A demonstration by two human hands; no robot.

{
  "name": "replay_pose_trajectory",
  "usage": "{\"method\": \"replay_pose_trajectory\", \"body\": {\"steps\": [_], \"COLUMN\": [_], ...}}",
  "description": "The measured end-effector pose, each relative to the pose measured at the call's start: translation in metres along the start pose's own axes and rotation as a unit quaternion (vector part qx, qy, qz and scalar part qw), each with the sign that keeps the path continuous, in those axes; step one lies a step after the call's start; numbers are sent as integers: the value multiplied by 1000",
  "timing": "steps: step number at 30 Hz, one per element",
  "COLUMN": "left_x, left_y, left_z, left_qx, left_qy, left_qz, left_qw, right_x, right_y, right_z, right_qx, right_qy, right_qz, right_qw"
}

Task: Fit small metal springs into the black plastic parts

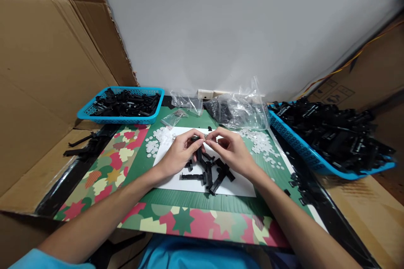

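Both hands meet over a white sheet point(179, 187) in the middle of the table. My left hand point(182, 150) is closed, pinching a black plastic part point(199, 155) that points down between the hands. Close against it, my right hand point(229, 148) has its thumb and fingers pressed together at the top of that part. Whatever lies between the right fingertips is too small to name. Below the hands, several loose black plastic parts point(193, 176) lie on the sheet. Small white discs are scattered to the left point(152, 148) and right point(260, 142) of the sheet.
A blue basket point(120, 120) of black parts stands at the back left, another blue basket point(303, 151) at the right. Clear plastic bags point(249, 109) lie along the wall. More black parts point(85, 145) rest at the left edge. Cardboard point(47, 29) rises on the left.
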State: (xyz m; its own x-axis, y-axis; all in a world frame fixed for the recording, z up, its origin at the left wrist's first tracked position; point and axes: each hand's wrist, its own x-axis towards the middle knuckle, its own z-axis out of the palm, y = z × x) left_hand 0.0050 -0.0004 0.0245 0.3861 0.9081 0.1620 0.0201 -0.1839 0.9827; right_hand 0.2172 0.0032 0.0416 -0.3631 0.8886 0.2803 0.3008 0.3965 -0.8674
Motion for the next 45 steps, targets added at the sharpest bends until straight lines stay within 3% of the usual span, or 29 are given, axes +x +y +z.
{"method": "replay_pose_trajectory", "body": {"steps": [8,14,21,28,33,37,40,45], "left_x": [-2,1,3,-1,-1,1,1,-1], "left_y": [3,6,-4,-2,-7,-12,-10,-4], "left_z": [2,-10,-13,-11,-7,-6,-5,-4], "left_qx": [-31,130,10,-2,-11,-9,11,76], "left_qy": [20,101,62,-3,10,21,25,31], "left_qz": [9,78,-40,-30,-11,-2,20,33], "left_qw": [999,983,997,1000,1000,1000,999,996], "right_x": [-2,-1,0,-3,-7,-10,-13,-15], "right_y": [-4,2,3,3,6,11,14,13], "right_z": [4,-3,-7,-6,-6,-8,-10,-11], "right_qx": [122,173,145,34,-112,-212,-311,-395], "right_qy": [38,31,24,69,72,82,79,51], "right_qz": [54,94,114,16,-74,-174,-239,-275], "right_qw": [990,980,983,997,988,958,917,875]}}
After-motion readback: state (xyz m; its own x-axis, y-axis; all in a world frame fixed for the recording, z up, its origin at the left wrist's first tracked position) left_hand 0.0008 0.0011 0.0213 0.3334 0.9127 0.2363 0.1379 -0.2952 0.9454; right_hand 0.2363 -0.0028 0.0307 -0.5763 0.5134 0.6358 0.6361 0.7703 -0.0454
